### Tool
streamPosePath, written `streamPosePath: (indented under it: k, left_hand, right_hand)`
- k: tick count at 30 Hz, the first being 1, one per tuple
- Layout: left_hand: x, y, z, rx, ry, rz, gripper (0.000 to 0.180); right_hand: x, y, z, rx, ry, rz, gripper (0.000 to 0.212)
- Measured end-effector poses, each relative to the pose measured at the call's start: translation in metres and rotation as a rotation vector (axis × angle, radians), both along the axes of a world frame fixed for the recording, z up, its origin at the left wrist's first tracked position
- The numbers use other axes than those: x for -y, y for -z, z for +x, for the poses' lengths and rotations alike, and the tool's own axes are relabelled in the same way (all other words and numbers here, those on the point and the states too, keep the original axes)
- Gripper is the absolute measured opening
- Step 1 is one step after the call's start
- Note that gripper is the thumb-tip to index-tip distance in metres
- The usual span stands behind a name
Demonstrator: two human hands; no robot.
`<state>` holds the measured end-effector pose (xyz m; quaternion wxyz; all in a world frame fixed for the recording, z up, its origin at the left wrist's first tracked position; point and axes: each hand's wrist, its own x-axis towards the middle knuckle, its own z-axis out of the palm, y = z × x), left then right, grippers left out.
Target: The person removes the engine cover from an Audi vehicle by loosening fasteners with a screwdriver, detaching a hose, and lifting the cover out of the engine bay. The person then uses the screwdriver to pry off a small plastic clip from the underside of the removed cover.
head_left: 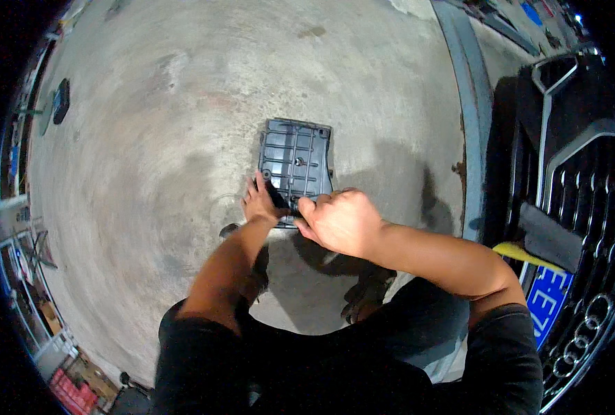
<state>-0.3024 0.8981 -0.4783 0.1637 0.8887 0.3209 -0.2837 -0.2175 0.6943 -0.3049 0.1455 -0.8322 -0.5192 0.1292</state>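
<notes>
Right hand (pixel 338 221): fingers clenched on the near edge of the plastic cover (pixel 296 162)
Left hand (pixel 259 203): fingers gripping the cover's near left corner
Plastic cover: ribbed, dark, on the concrete floor (pixel 148 138)
Car grille (pixel 584 180): far right

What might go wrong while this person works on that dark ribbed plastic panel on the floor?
The ribbed plastic panel lies on bare concrete floor; pressing hard may scratch or crack it. Both the left hand and right hand crowd its near edge, so a slip might pinch fingers. The car grille stands close at the right, easy to bump.
</notes>
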Motion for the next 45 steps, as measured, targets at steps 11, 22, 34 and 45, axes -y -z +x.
streamPosePath:
  k: [11,22,34,45]
  left_hand:
    - [0.03,0.066,-0.07,0.468,-0.379,-0.138,0.123]
    - [0.012,0.06,-0.071,0.451,-0.282,-0.084,0.111]
    - [0.024,0.046,-0.062,0.4,-0.4,-0.126,0.127]
    - [0.03,0.043,-0.06,0.395,-0.446,-0.138,0.124]
  right_hand:
    - [0.006,0.01,0.039,0.12,-0.412,0.099,0.031]
    - [-0.019,-0.022,0.029,0.076,-0.574,0.146,0.022]
    - [-0.009,-0.034,0.02,0.141,-0.544,-0.022,0.027]
    - [-0.015,-0.043,0.018,0.097,-0.481,-0.123,0.022]
